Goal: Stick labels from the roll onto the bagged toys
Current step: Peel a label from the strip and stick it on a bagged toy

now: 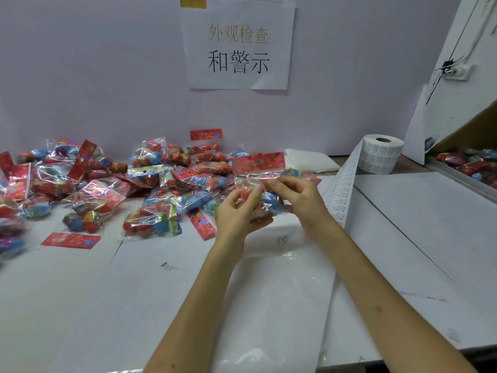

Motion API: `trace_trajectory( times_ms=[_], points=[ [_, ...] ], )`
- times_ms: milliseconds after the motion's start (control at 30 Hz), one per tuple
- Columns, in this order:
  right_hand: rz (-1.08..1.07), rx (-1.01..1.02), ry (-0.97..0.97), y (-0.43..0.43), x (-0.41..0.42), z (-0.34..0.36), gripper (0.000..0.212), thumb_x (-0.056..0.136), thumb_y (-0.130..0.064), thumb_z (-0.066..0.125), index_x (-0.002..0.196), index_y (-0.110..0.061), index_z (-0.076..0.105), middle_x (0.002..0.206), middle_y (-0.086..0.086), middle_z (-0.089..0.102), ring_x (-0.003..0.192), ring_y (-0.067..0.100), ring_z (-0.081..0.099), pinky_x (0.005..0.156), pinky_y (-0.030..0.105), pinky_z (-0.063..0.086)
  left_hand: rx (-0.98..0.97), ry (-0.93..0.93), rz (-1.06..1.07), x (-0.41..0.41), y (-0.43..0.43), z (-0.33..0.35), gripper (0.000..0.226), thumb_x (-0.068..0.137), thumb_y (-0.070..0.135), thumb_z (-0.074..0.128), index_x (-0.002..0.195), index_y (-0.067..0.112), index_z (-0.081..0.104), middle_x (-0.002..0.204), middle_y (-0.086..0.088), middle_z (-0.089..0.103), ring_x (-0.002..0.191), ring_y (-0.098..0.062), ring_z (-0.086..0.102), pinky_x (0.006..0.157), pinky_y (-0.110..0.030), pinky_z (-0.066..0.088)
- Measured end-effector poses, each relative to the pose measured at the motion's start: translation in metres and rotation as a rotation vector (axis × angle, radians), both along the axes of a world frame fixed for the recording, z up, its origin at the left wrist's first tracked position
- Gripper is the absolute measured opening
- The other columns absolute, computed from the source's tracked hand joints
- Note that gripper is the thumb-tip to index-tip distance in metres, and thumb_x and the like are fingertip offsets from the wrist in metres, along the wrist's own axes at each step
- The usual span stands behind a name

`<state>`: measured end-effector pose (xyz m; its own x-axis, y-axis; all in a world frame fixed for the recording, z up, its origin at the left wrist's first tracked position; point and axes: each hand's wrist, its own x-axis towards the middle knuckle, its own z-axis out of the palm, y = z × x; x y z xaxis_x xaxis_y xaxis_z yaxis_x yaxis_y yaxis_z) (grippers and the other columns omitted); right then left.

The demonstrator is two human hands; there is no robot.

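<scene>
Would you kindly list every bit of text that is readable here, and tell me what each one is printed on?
"外观检查": faded top line on the paper sign.
"和警示": black line below it, same sign.
Label roll and its strip: print too small to read.
Stray label on the table: too small to read.
Header card of the held bagged toy: blurred pattern, no legible words.

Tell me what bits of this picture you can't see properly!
Head view only:
- Any label on the held bag: fingertips of the left hand and right hand cover that spot.
- Print on the label strip: too small to read.
- The left-edge bags: blurred and cut off.
- The boxed bags on the right: cut off by the frame edge.
</scene>
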<state>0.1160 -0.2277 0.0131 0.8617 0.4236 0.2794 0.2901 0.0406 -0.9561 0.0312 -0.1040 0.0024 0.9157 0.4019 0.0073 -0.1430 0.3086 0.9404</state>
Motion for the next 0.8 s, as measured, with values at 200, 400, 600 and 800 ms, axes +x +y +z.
trace_trajectory(
  times_ms=[200,400,600,800],
  points=[
    [0.05,-0.012,0.107,-0.004,0.006,-0.001,0.016,0.098,-0.026,0.065,0.097,-0.013,0.073,0.086,-0.002,0.074,0.083,0.011,0.07,0.066,0.03,0.057,-0.042,0.009,-0.01,0.003,0.003,-0.004,0.047,0.084,0.002,0.08,0.127,0.008,0.062,0.112,-0.021,0.074,0.096,-0.035,0.075,0.08,-0.037,0.064],
    [-0.195,-0.068,-0.108,0.006,0.002,-0.006,0.025,0.089,-0.026,0.076,0.11,-0.013,0.071,0.099,0.0,0.073,0.093,0.017,0.071,0.068,0.034,0.06,0.28,0.003,0.26,0.007,0.004,-0.009,0.053,0.082,0.03,0.084,0.124,0.022,0.054,0.115,0.007,0.063,0.106,-0.012,0.063,0.086,-0.029,0.056],
    [0.281,0.037,0.116,0.001,-0.002,0.003,0.032,0.105,-0.035,0.049,0.113,-0.018,0.075,0.107,0.011,0.076,0.086,0.024,0.073,0.067,0.028,0.056,0.114,-0.021,0.155,0.005,0.006,-0.003,0.038,0.094,0.032,0.071,0.127,0.015,0.059,0.112,-0.002,0.069,0.105,-0.019,0.069,0.08,-0.029,0.062],
    [-0.079,-0.104,-0.064,-0.005,0.011,-0.003,0.019,0.091,-0.024,0.073,0.109,-0.03,0.071,0.097,-0.005,0.069,0.074,0.003,0.063,0.057,0.02,0.049,-0.023,0.021,0.107,0.004,0.007,-0.001,0.023,0.098,0.025,0.067,0.12,0.018,0.064,0.11,-0.003,0.069,0.099,-0.02,0.07,0.065,-0.025,0.06]
  ],
)
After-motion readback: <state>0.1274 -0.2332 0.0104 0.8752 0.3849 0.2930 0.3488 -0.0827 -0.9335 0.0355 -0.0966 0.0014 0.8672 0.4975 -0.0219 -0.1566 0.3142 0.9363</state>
